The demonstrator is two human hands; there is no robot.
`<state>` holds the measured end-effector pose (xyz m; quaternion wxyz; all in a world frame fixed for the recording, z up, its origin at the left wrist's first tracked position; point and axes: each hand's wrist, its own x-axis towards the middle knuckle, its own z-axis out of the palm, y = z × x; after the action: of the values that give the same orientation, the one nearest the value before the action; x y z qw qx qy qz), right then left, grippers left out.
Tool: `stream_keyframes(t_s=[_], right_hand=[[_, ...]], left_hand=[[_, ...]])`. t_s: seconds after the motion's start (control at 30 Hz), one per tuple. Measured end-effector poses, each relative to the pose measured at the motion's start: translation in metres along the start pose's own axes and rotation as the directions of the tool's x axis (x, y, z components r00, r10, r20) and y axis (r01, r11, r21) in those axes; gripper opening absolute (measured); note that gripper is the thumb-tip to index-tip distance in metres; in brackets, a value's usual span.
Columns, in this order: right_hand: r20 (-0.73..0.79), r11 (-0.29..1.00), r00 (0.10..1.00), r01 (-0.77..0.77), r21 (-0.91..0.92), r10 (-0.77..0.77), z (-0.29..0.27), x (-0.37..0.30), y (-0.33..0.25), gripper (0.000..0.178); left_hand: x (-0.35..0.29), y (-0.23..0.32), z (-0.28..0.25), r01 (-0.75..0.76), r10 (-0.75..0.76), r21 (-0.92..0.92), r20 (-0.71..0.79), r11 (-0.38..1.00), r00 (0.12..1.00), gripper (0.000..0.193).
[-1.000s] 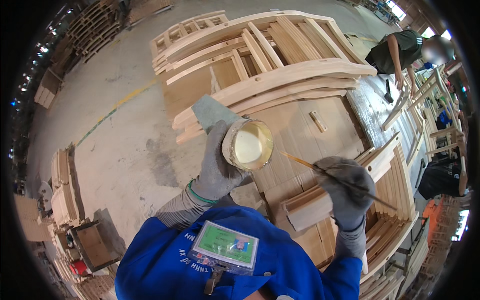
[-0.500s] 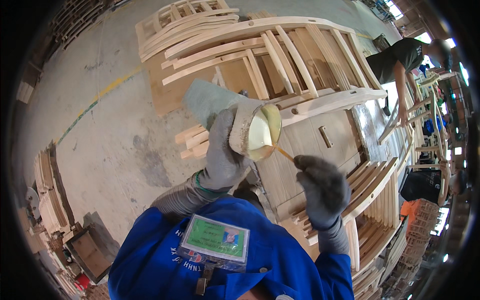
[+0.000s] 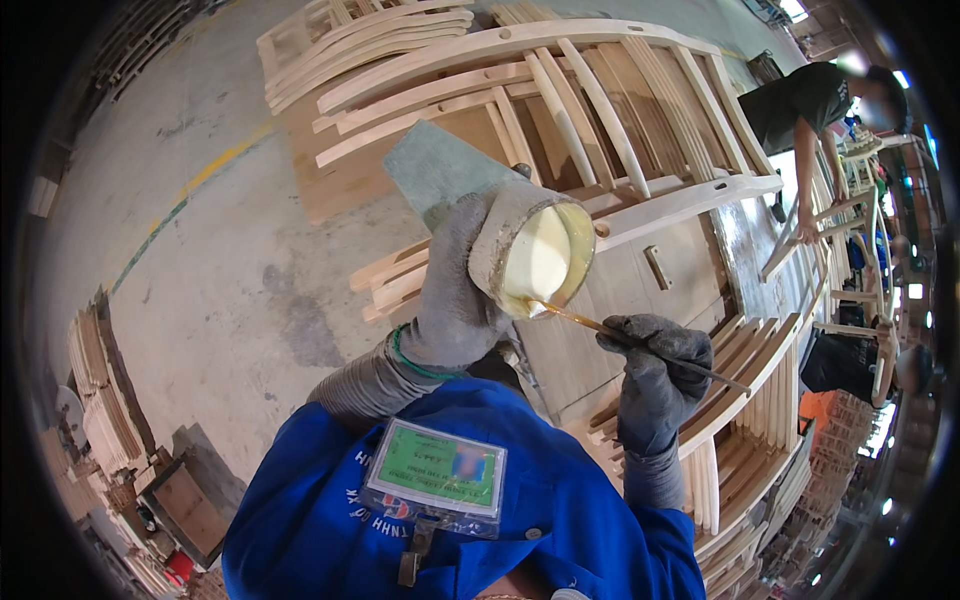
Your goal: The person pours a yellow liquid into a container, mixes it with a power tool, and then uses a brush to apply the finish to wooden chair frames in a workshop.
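Note:
My left hand (image 3: 447, 290), in a grey glove, is wrapped round a pot (image 3: 490, 252) with a smeared outer wall. The pot tilts toward me and shows a creamy pale-yellow liquid (image 3: 540, 258) inside. Behind the pot, by the left fingers, a flat grey-green sheet (image 3: 440, 168) sticks out; whether the fingers grip it is hidden. My right hand (image 3: 660, 375), gloved in dark grey, pinches a thin brown stick (image 3: 575, 318). The stick's wet far end rests at the pot's lower rim, in the liquid.
Beyond the pot lie curved wooden frames (image 3: 600, 120) with slats on a board. More slatted frames (image 3: 745, 390) stand beside my right hand. Wood pieces (image 3: 392, 278) lie left of the pot. A person (image 3: 800, 115) handles a wooden chair part at the far right.
The pot has shifted slightly right and turned further open toward me. My right hand has turned, so the stick's back end now shows, and it has moved slightly right.

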<state>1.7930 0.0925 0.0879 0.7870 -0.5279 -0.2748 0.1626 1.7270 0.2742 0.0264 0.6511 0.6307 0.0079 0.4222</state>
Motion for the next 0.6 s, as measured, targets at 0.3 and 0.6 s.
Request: stream_keyframes(t_s=[0.3, 0.6], right_hand=[[-0.265, 0.994, 0.96, -0.07, 0.079, 0.089, -0.009, 0.026, 0.012, 0.015], [-0.32, 0.844, 0.946, -0.133, -0.52, -0.048, -0.052, 0.073, 0.051, 0.011]], left_hand=[[0.009, -0.028, -0.014, -0.061, 0.068, 0.255, -0.02, 0.965, 0.997, 0.084], [-0.014, -0.053, -0.056, 0.053, -0.043, 0.261, -0.046, 0.964, 0.998, 0.088]])
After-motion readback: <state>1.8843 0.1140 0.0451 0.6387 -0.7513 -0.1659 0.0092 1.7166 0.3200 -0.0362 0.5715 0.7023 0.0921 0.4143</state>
